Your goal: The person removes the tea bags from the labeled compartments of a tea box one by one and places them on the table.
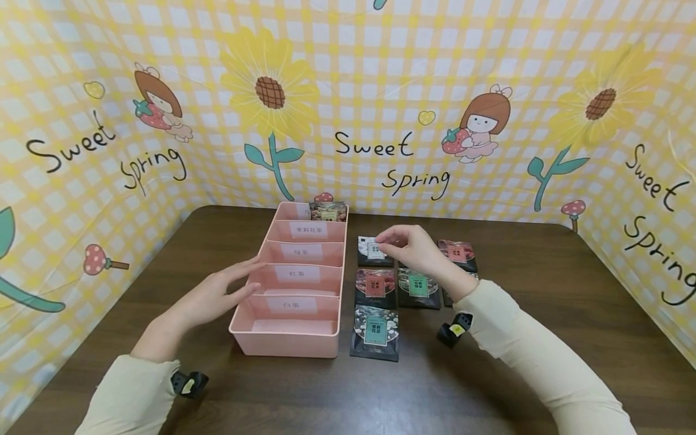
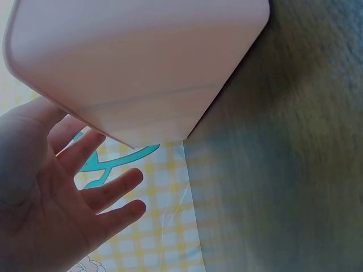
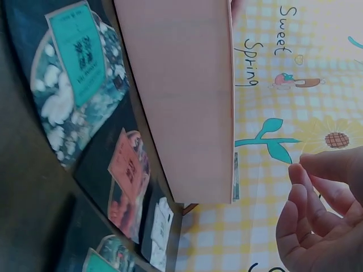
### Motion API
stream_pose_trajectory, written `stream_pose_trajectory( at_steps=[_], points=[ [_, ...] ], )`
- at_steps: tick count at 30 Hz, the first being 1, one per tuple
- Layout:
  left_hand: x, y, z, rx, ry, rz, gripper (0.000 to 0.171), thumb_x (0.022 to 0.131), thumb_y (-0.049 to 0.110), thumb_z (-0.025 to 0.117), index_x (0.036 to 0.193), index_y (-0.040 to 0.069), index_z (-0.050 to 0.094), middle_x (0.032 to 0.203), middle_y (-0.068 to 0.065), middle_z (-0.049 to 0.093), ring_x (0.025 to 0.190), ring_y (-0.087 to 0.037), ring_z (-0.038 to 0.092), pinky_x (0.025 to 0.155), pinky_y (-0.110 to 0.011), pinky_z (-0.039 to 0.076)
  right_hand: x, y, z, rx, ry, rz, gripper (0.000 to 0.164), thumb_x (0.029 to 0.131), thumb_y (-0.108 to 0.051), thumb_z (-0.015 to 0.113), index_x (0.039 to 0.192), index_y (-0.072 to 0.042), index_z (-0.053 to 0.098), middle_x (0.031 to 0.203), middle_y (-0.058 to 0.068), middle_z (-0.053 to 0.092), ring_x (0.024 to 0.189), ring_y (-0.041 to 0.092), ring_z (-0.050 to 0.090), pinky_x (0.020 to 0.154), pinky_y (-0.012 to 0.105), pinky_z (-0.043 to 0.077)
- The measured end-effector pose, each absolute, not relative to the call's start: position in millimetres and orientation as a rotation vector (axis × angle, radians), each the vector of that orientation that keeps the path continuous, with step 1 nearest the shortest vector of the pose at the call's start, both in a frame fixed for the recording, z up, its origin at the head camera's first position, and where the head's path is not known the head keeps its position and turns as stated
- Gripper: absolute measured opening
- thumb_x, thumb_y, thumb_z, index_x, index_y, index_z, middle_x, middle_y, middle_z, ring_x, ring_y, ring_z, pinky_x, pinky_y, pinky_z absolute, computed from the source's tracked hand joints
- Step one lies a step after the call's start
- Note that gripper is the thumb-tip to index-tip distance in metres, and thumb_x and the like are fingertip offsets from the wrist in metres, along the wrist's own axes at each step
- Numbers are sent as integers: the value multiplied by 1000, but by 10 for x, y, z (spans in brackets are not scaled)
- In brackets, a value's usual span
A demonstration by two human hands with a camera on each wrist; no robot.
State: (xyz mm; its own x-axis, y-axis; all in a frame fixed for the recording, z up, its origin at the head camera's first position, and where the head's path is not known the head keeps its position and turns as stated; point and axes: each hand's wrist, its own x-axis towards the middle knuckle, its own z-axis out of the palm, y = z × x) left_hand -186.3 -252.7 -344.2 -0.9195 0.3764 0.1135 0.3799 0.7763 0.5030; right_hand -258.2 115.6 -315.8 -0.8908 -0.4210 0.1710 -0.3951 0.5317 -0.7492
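Note:
A pink divided box [image 1: 285, 343] stands on the table, its compartments labelled in Chinese. My left hand [image 1: 209, 296] lies along its left rim with fingers spread; in the left wrist view, the hand [image 2: 62, 187] is beside the box wall [image 2: 142, 68]. My right hand [image 1: 415, 248] hovers over a white-and-black tea sachet [image 1: 370, 257]. In the right wrist view, that hand [image 3: 320, 209] has curled fingers, thumb and index tips meeting with nothing visible between them. Nearby lie a red sachet [image 1: 375, 287], a green one [image 1: 418, 287] and a jasmine-patterned one [image 1: 375, 332].
One tea sachet [image 1: 328, 211] sits in the box's farthest compartment. Another red sachet [image 1: 457, 251] lies partly behind the right hand, and a dark sachet [image 1: 450, 296] is mostly hidden under the right wrist. A checked sunflower cloth [image 1: 370, 90] hangs around the brown table [image 1: 283, 393].

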Motion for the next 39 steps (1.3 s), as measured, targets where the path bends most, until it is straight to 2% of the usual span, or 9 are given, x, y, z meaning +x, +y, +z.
stream_pose_trajectory(
  at_steps=[13, 23, 28, 39],
  points=[
    [-1863, -2527, -3445, -636, -2943, -847, 49, 95, 30, 54, 138, 8, 46, 145, -21, 40, 133, -42, 37, 106, -57, 31, -2903, 992, -3143, -750, 2822, -1300, 19, 90, -14, 60, 106, -5, 67, 102, 14, 70, 85, 23, 64, 69, 30, 51],
    [-1860, -2529, -3438, -642, -2936, -850, 49, 95, 30, 54, 138, 8, 46, 145, -21, 40, 133, -41, 37, 106, -57, 31, -3241, 811, -3159, -708, 2883, -1274, 20, 90, -12, 60, 106, -1, 67, 104, 16, 68, 94, 27, 62, 84, 38, 51],
    [-1863, -2527, -3435, -642, -2942, -853, 48, 95, 30, 54, 138, 9, 46, 146, -21, 39, 134, -41, 36, 106, -57, 31, -3346, 733, -3164, -709, 2884, -1282, 20, 90, -10, 60, 105, 2, 66, 103, 19, 68, 92, 30, 62, 84, 37, 51],
    [-1866, -2527, -3438, -648, -2942, -855, 48, 95, 28, 54, 138, 8, 46, 145, -21, 39, 133, -42, 36, 106, -57, 31, -3523, 585, -3184, -718, 2889, -1241, 21, 91, -12, 59, 107, 0, 67, 105, 16, 68, 93, 29, 63, 83, 38, 52]
  ],
)
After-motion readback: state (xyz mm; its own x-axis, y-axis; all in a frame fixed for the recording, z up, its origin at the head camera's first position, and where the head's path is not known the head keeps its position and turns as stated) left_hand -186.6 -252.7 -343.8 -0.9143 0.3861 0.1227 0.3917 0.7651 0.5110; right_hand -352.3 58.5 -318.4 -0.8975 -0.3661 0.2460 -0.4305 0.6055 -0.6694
